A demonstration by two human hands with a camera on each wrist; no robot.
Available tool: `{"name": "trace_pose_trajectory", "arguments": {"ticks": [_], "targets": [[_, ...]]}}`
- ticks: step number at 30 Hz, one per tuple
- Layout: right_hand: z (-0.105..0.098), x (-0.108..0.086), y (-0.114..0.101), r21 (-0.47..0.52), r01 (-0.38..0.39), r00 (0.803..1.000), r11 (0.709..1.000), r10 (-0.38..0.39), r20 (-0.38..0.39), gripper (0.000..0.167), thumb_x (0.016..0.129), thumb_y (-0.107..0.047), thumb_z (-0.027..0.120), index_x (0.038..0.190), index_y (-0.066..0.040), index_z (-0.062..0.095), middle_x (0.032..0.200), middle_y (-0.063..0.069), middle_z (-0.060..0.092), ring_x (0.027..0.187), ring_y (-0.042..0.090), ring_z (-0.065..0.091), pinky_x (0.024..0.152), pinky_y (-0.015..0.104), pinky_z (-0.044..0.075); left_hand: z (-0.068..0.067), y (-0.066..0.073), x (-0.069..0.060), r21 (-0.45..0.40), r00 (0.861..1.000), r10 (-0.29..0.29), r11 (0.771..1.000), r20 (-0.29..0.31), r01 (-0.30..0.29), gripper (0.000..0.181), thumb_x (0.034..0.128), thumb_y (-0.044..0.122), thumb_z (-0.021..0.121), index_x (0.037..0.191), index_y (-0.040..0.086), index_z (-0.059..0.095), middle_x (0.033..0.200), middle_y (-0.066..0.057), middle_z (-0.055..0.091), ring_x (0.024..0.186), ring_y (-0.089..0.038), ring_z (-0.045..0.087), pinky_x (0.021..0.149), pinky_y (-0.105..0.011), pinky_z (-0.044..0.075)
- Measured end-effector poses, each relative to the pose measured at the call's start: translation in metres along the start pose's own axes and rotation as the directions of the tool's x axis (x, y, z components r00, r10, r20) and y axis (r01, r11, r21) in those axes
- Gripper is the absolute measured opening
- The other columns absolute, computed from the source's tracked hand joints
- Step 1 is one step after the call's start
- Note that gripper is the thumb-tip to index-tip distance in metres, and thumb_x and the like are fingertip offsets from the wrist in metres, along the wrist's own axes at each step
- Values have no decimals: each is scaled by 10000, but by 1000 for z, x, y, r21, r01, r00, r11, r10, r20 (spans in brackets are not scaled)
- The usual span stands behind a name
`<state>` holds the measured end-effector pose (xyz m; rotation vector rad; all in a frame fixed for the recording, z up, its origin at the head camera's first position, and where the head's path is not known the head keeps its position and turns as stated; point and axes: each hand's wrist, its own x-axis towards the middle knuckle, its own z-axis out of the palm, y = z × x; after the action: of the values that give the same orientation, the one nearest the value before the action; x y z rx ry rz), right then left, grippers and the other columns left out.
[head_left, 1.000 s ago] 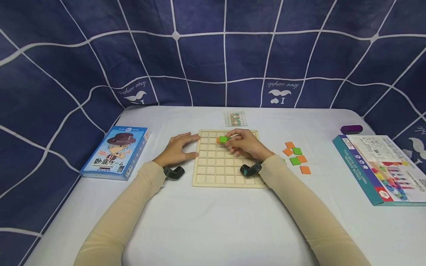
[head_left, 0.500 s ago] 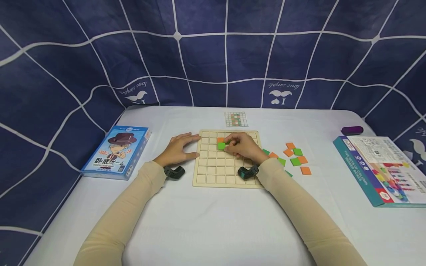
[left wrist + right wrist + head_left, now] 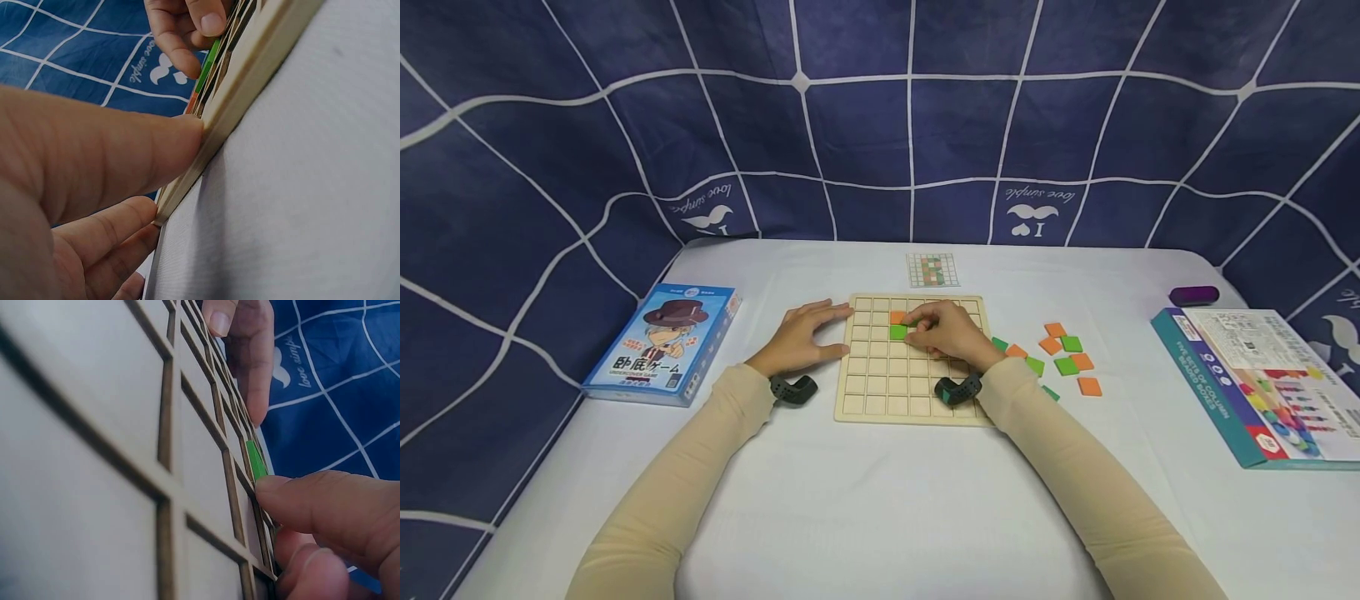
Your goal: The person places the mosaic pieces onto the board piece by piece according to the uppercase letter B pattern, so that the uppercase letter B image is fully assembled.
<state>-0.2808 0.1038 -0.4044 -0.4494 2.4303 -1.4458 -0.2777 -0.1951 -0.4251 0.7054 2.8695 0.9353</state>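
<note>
"What did you have at the right hand [image 3: 951, 332]?"

"I saw its thumb and finger pinching a green tile [image 3: 898, 332], toward the far left of the wooden board [image 3: 872, 407]; an orange tile [image 3: 898, 317] sat just beyond it, on the far side."

"And the left hand [image 3: 805, 337]?"

"Relaxed and unclenched; its thumb and fingertips touched the board's left edge."

"What else lay on the desk [image 3: 880, 500]?"

"I had loose tiles [image 3: 1065, 366], orange and green, to the right; a patterned card [image 3: 932, 270] beyond the board; a blue box [image 3: 658, 342] well to the left."
</note>
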Motion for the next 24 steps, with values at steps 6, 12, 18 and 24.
{"name": "trace_pose_trajectory", "arguments": {"ticks": [6,12,18,24], "targets": [[-1,-1,0,12,-1,1000,1000,1,-1,296,976,-29,789,1266,20,750,797,21,609,517,85,511,511,190,477,0,1,0,0,1000,-1,1000,3,1,706,951,297,796,1577,70,560,1668,-140,484,1607,-389,310,1299,-597,156],[-4,-3,0,93,-4,1000,996,1,28,277,1019,-61,752,1287,10,743,864,43,591,568,112,536,520,197,490,1,0,1,2,1000,1,1000,4,-1,702,952,296,792,1576,72,561,1669,-137,483,1607,-388,310,1296,-601,160],[-10,-3,1,219,-12,997,976,-5,79,310,1049,-49,700,1348,33,706,933,78,625,614,117,562,568,206,538,0,0,0,9,1000,-8,1000,5,8,702,952,299,793,1574,71,563,1667,-133,487,1607,-385,311,1295,-602,162],[-25,-5,1,211,-15,998,977,3,60,341,1063,-73,690,1387,35,684,993,121,650,642,130,597,593,210,559,-1,1,0,8,1000,-5,1000,3,5,701,949,294,793,1569,60,566,1662,-143,490,1605,-390,315,1291,-605,165]]}}
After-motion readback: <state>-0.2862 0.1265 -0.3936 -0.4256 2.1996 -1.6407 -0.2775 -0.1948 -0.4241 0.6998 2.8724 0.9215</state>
